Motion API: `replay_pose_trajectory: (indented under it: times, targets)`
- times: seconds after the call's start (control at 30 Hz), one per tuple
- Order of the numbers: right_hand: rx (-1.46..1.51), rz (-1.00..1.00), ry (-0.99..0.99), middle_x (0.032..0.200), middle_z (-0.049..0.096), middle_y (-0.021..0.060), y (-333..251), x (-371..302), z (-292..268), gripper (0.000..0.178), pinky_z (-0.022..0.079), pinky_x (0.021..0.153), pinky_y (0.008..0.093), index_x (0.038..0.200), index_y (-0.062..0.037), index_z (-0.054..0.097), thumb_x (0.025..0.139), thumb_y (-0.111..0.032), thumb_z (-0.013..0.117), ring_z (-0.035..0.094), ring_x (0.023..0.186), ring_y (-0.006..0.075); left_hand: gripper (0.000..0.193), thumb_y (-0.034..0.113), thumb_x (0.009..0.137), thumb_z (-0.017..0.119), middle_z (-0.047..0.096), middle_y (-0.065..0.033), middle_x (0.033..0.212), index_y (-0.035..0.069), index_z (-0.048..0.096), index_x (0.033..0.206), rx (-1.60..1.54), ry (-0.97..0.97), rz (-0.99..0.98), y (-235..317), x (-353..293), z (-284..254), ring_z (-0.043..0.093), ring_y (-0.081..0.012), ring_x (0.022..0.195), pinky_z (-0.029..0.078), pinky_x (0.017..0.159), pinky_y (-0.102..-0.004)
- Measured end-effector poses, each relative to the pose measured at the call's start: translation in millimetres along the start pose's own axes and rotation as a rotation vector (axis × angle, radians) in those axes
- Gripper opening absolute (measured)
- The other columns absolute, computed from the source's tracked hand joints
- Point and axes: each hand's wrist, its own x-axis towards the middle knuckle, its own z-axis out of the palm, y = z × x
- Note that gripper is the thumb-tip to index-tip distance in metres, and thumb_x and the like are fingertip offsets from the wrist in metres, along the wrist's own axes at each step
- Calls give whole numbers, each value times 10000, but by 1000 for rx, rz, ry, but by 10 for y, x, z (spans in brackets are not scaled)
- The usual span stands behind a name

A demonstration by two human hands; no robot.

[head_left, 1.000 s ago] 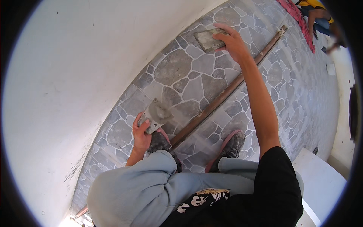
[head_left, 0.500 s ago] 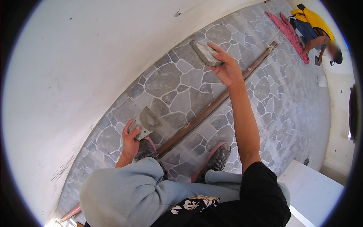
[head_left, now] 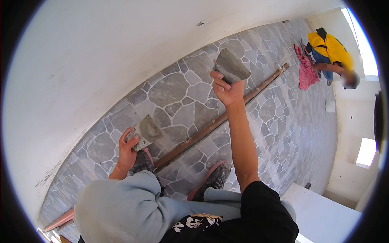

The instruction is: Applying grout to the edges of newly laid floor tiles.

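Note:
My left hand [head_left: 127, 152] is closed on the near edge of a light, flat rectangular plate [head_left: 140, 139]. Wet grey mortar [head_left: 150, 129] lies on that plate, which I hold above my shoe. Farther out and to the right, my raised right hand [head_left: 229, 93] grips a flat rectangular tool [head_left: 231, 67] whose visible face is coated with grey mortar. Its handle, if any, is hidden, so I cannot tell its exact kind. The two pieces are well apart, and neither touches the wall [head_left: 101, 52].
A long brown pole [head_left: 202, 133] lies across the stone-patterned floor [head_left: 168, 89], passing by my shoes [head_left: 219, 176]. At the lower right stands a white box-like surface [head_left: 320, 210]. Another person in yellow [head_left: 334, 50] bends over a pink cloth [head_left: 307, 71] at the far right.
My right hand has turned over, so the tool's mortar-coated face now shows. The view has shifted slightly; the other person has moved and the pink cloth is bunched up more.

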Motion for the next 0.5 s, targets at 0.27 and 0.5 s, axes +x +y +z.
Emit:
replay_pose_trajectory:
  times: [0.27,0.5]
  targets:
    - [25,102,-276,830,516,96,258,-36,-16,467,471,462,328,1292,-11,559,982,-338,437,398,423,105,360,116,911,610,683,-102,1047,6,538,1246,-56,82,3,263,93,178,714,-207,873,629,658,-344]
    - [-644,25,309,1009,649,98,800,-55,495,313,498,475,315,1252,-45,597,960,-142,547,609,646,132,427,151,955,620,679,-104,1092,7,484,1333,-39,25,36,379,216,319,704,-183,913,630,684,-346]
